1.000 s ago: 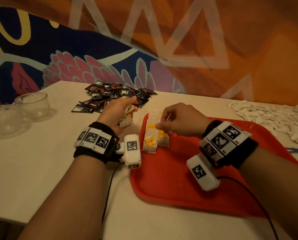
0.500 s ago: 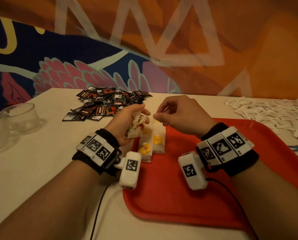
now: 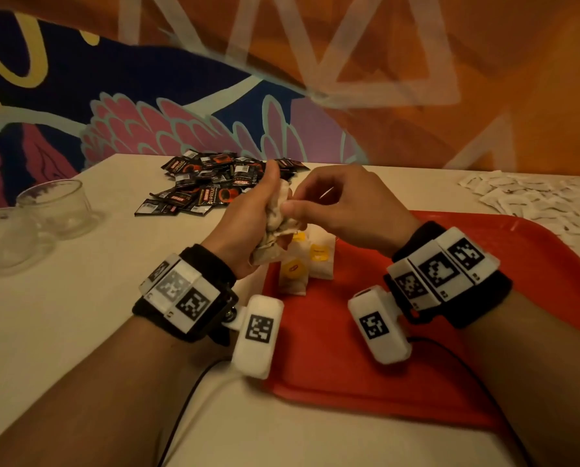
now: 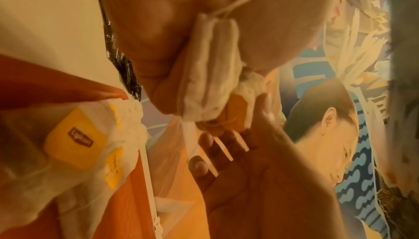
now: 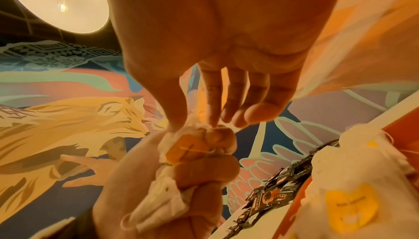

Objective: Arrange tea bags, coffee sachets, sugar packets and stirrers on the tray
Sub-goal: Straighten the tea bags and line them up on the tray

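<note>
Here, the left hand (image 3: 248,227) is raised over the near-left corner of the red tray (image 3: 366,348), fingers curled round a bunch of crumpled tea bags (image 3: 275,230). The right hand (image 3: 345,210) meets it, thumb and forefinger pinching the top of that bunch. Yellow-tagged tea bags (image 3: 310,264) lie on the tray below. Black coffee sachets (image 3: 211,183) are heaped behind, white sugar packets (image 3: 534,200) far right.

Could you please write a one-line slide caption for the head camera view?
Left hand grips a bunch of tea bags above the red tray while the right hand pinches one.
</note>
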Demonstrator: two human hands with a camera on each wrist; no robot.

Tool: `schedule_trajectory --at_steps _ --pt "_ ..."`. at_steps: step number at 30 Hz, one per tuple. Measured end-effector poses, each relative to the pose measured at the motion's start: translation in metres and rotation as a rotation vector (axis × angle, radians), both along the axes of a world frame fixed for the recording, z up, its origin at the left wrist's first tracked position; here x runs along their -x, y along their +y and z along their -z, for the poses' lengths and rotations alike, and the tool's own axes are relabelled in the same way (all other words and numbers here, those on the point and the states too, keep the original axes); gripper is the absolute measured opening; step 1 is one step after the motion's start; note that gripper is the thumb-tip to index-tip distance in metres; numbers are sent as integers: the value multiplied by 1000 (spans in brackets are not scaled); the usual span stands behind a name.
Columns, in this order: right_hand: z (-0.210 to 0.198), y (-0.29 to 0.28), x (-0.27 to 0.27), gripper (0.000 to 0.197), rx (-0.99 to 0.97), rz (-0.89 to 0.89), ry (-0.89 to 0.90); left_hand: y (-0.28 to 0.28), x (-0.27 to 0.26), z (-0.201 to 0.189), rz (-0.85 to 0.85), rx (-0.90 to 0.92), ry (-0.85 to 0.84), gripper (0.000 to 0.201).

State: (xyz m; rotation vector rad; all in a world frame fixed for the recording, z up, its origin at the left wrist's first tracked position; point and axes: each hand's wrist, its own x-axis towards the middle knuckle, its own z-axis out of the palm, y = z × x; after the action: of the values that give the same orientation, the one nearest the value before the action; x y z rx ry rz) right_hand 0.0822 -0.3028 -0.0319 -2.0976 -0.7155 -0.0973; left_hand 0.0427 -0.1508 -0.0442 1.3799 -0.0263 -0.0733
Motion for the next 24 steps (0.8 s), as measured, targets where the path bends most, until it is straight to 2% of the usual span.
schedule_trajectory --at_steps 3,6,9,13,18,20,23,24 --pt "1 0 0 10 -104 -20 28 -1 2 0 21 -72 22 69" --pt "2 1 -1 14 -186 -25 71 -3 2 2 10 -102 -8 71" --pt "4 2 -1 10 -216 -36 106 -2 0 3 22 -94 -10 73" --pt "0 0 -4 14 -365 -34 232 -1 -2 4 45 16 -36 56" --pt "-1 -1 -7 15 -457 -27 283 1 -4 6 -80 -104 -172 20" --pt "2 0 -8 4 -454 -17 294 3 -5 7 -146 -143 -198 17" --pt "7 -1 -7 25 -375 -19 292 5 -7 9 -205 -188 -227 16" --pt "7 -1 -7 22 -360 -25 277 5 -7 9 -199 -184 -232 16"
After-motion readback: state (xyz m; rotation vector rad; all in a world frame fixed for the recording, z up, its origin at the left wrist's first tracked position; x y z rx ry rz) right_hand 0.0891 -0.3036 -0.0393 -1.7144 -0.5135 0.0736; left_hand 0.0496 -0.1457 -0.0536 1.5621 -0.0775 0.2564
